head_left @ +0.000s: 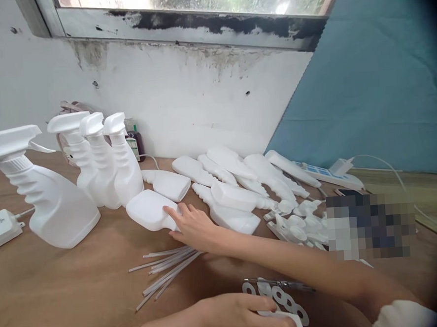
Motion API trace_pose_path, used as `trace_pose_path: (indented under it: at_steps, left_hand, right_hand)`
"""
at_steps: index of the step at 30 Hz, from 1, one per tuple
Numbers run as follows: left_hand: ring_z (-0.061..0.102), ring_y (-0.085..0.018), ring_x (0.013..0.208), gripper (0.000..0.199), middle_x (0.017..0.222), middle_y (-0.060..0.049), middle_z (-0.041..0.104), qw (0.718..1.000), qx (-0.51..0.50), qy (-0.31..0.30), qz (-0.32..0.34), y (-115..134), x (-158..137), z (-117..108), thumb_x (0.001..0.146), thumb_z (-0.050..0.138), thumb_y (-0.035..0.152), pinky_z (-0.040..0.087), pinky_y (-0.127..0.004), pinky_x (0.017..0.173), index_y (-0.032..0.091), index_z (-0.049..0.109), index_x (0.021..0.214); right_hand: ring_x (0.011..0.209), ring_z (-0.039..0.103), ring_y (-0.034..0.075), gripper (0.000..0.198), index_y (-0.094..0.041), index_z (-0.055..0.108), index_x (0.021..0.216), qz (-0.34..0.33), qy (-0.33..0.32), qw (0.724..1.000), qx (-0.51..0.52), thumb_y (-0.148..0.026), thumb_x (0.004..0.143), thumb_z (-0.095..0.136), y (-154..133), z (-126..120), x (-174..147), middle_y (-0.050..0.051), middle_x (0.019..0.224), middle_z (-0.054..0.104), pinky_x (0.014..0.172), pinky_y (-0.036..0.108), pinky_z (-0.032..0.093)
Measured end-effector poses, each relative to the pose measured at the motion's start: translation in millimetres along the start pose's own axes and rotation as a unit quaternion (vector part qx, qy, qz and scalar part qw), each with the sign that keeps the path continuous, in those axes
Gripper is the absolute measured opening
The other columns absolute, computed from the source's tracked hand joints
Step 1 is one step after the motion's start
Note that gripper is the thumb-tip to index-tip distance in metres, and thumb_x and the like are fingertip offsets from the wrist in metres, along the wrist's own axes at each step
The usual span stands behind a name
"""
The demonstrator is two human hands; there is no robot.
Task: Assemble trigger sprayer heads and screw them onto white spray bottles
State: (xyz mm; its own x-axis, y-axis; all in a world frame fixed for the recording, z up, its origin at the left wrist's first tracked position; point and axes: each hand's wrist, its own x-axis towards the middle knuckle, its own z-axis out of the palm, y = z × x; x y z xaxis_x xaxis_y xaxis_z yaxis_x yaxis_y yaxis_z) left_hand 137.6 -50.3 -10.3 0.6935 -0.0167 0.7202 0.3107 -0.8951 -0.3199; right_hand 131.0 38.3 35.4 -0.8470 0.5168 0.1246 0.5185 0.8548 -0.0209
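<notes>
My right hand [192, 225] reaches across to the left, its fingers wrapped round the neck end of a white plastic bottle [147, 211] that lies on its side. Below that hand, a loose bundle of thin white tubes [169, 270] is spread on the table. At the bottom edge my left hand [250, 315] has its fingers closed on a small white plastic piece [287, 317], mostly hidden by the fingers. Flat white rings [280, 295] lie beside it, along with a slim, pen-like tool [285, 283].
Several spray bottles with trigger heads [60, 203] stand at the left. More white bottles [235, 197] lie heaped near the wall, with loose sprayer parts [300, 227] to their right. A power strip [330, 176], a white plug box [2, 228] and a dark bottle [136, 144] are also there.
</notes>
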Motion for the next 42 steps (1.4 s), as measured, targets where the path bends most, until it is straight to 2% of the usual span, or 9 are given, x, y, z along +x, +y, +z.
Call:
trace_pose_path:
  at_steps: [4,8,13,15,21,32,35,38,42]
  left_hand:
    - [0.051,-0.005,0.094,0.023,0.092,0.000,0.063,1.000,0.004,-0.006,0.011,-0.6,-1.6,1.0,0.089,0.043,0.023,0.044,-0.013,0.073,0.023,0.066,0.086]
    - [0.051,-0.006,0.092,0.021,0.091,-0.002,0.062,0.999,-0.033,-0.030,0.005,0.9,-0.3,-0.1,0.088,0.044,0.018,0.043,-0.014,0.070,0.019,0.064,0.093]
    - [0.050,-0.009,0.087,0.016,0.085,0.001,0.060,0.998,-0.051,-0.028,-0.031,3.5,1.9,3.4,0.086,0.047,0.018,0.041,-0.019,0.071,0.022,0.062,0.083]
    - [0.050,-0.010,0.086,0.017,0.086,0.002,0.060,0.998,-0.050,-0.015,-0.047,2.7,1.5,6.0,0.087,0.047,0.019,0.040,-0.021,0.072,0.024,0.060,0.078]
    - [0.050,-0.014,0.082,0.017,0.082,0.001,0.060,0.992,-0.053,-0.037,-0.105,-3.2,-0.2,6.0,0.086,0.046,0.021,0.036,-0.026,0.068,0.019,0.052,0.070]
    - [0.049,-0.014,0.079,0.018,0.078,0.000,0.058,0.988,-0.071,-0.050,-0.125,-2.1,1.7,4.2,0.085,0.047,0.023,0.033,-0.027,0.067,0.018,0.047,0.067]
    - [0.049,-0.014,0.078,0.018,0.077,0.000,0.058,0.989,-0.069,-0.038,-0.126,-1.8,2.8,4.2,0.084,0.048,0.021,0.033,-0.027,0.067,0.018,0.046,0.066]
    - [0.048,-0.014,0.075,0.017,0.074,0.000,0.056,0.989,-0.073,-0.045,-0.124,-1.8,2.7,4.3,0.082,0.049,0.021,0.032,-0.027,0.065,0.019,0.045,0.066]
    - [0.048,-0.015,0.077,0.017,0.074,0.000,0.056,0.987,-0.075,-0.068,-0.122,-2.5,2.1,3.9,0.080,0.051,0.020,0.031,-0.027,0.065,0.019,0.043,0.066]
  right_hand:
    - [0.094,0.051,0.026,0.055,-0.019,0.032,0.131,-0.040,0.034,0.998,0.018,-0.030,0.081,0.052,7.3,-14.1,-17.6,0.016,0.109,0.050,0.074,0.040,0.047]
    - [0.090,0.052,0.021,0.053,-0.023,0.033,0.130,-0.057,0.111,0.989,0.078,-0.032,0.081,0.050,34.1,-56.5,-35.2,0.012,0.120,0.046,0.068,0.032,0.049]
    - [0.071,0.053,0.019,0.050,-0.025,0.035,0.129,0.139,0.161,0.977,0.007,-0.037,0.082,0.048,89.3,-98.9,-20.0,0.009,0.105,0.053,0.062,0.032,0.043]
    - [0.071,0.054,0.020,0.051,-0.026,0.038,0.128,0.190,0.127,0.973,-0.012,-0.038,0.080,0.050,108.2,-98.3,-3.1,0.009,0.099,0.053,0.063,0.033,0.041]
    - [0.091,0.052,0.028,0.055,-0.028,0.033,0.131,0.189,0.040,0.981,-0.017,-0.039,0.080,0.050,136.6,-62.3,41.4,0.012,0.103,0.051,0.074,0.036,0.039]
    - [0.105,0.048,0.039,0.084,-0.014,0.016,0.137,0.242,-0.019,0.970,-0.007,-0.047,0.072,0.060,145.6,-42.1,55.8,0.022,0.122,0.043,0.083,0.045,0.038]
    - [0.113,0.039,0.042,0.087,-0.011,0.019,0.136,0.209,0.031,0.977,-0.032,-0.050,0.071,0.061,131.5,-48.5,62.3,0.023,0.129,0.036,0.088,0.049,0.035]
    - [0.114,0.039,0.036,0.066,-0.009,0.030,0.131,0.135,0.110,0.984,-0.022,-0.042,0.079,0.053,108.1,-51.0,69.8,0.019,0.128,0.040,0.090,0.046,0.036]
    - [0.112,0.045,0.028,0.056,-0.014,0.033,0.130,-0.039,0.048,0.998,0.026,-0.035,0.081,0.051,80.1,-40.1,76.7,0.013,0.126,0.046,0.091,0.040,0.037]
